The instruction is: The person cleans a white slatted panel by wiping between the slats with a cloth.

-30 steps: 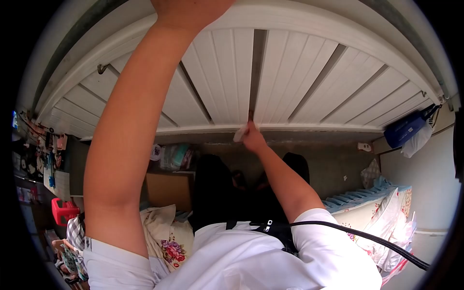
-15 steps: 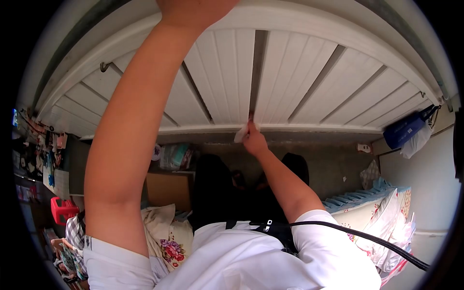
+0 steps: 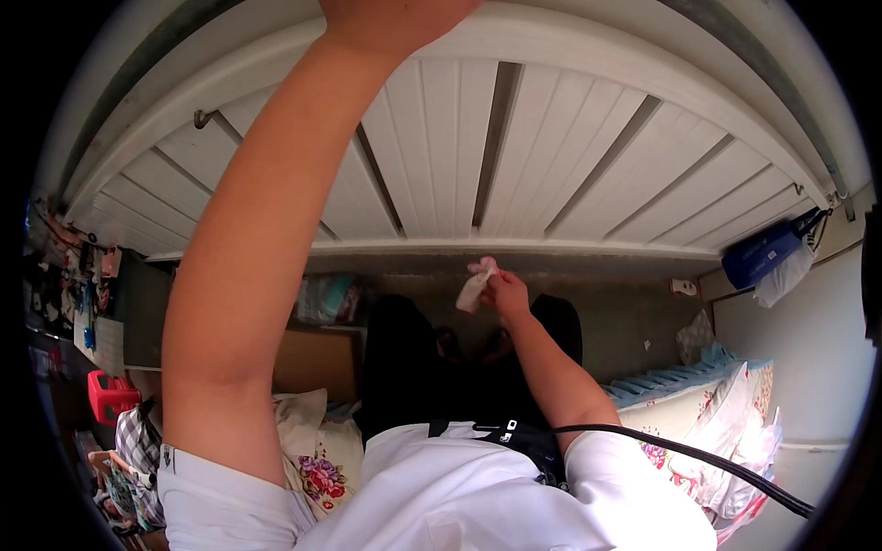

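Observation:
My right hand (image 3: 508,296) is pinched on a crumpled, pale pinkish-white cloth (image 3: 472,292), which hangs to its left just below the bottom edge of a white slatted panel (image 3: 551,156). A gap shows between hand and panel. At the top of the view my left hand (image 3: 401,23) rests at or near the panel's thick upper rail (image 3: 570,41). Its fingers lie beyond the frame edge, so their pose is hidden.
Beds or cushions with floral fabric (image 3: 322,473) lie on both sides of my legs. A cardboard box (image 3: 317,361) and plastic-wrapped items (image 3: 328,298) stand left. A blue bag (image 3: 764,250) hangs right. A red stool (image 3: 112,397) is far left. A black cable (image 3: 698,453) crosses my right side.
My right hand, with the cloth, has come away from the panel's lower slat gap and moved down toward me. The left hand stays at the upper rail; the view has shifted slightly.

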Demonstrator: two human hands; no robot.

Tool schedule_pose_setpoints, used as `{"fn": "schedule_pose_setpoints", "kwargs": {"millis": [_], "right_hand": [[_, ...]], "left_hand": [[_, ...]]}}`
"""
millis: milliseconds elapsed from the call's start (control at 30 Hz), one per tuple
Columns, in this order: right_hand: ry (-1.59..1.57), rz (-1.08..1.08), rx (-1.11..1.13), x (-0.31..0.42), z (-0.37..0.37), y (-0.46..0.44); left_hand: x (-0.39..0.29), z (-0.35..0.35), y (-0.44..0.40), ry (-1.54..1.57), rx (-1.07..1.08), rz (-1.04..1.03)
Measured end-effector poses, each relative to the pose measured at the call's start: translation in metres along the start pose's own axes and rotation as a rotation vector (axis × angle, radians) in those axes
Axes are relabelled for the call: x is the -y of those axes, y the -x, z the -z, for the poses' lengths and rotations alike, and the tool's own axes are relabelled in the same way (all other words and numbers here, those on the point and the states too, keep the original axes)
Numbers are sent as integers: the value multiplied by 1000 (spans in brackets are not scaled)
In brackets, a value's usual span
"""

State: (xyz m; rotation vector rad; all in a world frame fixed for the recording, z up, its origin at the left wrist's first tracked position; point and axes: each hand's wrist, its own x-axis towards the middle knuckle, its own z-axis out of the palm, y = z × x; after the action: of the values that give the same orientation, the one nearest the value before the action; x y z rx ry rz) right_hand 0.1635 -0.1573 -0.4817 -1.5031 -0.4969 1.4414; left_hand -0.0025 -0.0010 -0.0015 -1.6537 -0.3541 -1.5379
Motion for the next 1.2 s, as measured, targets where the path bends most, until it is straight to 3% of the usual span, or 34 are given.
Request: {"fn": "schedule_pose_setpoints", "kwargs": {"millis": [67,200,300,400,500,600,800,900,1000,1200], "right_hand": [[-174,24,-63,18,-20,7],[-96,321,57,23,-56,-23],[204,240,122,30,-72,-40],[814,508,-23,25,-65,-66],[837,411,88,31,-56,-74],[912,445,114,33,-49,-60],[1283,200,97,60,-55,-1],[1258,285,34,60,-65,-15],[1397,142,59,80,-72,-6],[1282,160,66,57,-67,8]], "left_hand": [[2,-1,1,10,-27,-24],[3,-4,2,30,-57,-16],[5,-7,3,34,-66,-17],[3,-5,1,19,-55,-20],[5,-6,2,25,-82,-51],[4,-7,0,28,-89,-53],[5,-6,1,17,-81,-63],[5,-6,2,19,-64,-59],[1,0,1,4,-17,-31],[-1,-1,0,7,-8,-4]]}}
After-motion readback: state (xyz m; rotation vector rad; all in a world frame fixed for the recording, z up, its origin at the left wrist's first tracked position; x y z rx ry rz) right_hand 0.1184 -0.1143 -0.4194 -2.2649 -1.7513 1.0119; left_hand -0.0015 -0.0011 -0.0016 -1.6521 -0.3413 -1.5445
